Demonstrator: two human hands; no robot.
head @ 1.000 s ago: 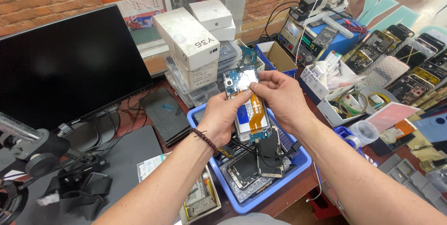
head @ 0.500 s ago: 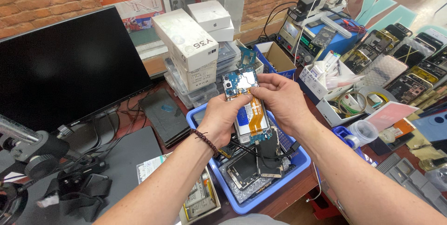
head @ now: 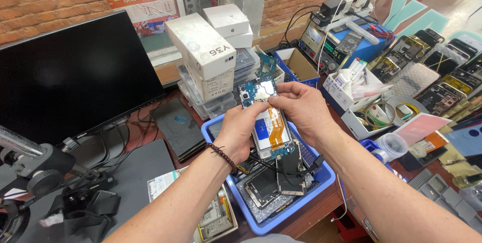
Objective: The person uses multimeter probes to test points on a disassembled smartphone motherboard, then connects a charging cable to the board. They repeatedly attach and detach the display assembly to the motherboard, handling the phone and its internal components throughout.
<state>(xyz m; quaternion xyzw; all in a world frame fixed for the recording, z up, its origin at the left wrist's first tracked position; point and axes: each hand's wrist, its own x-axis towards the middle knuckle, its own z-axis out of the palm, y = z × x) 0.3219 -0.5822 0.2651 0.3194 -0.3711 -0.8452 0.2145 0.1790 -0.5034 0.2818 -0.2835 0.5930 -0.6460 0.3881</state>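
Monitor: a dark screen (head: 70, 77) fills the nine o'clock side.
Tray: a blue plastic tray (head: 321, 180) of phone parts sits under the hands.
Opened phone: back off, board and orange flex showing (head: 266, 117), held over the tray.
Left hand (head: 241, 130): fingers clamped on its left edge.
Right hand (head: 301, 105): fingertips pinched at its top, twelve o'clock.

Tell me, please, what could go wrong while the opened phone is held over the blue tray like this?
The opened phone is held in the air by the left hand and right hand; a slip would likely drop it into the blue tray of loose parts. Fingertips press near the orange flex cable, which might crease or tear. The black cables just under the phone could snag it.
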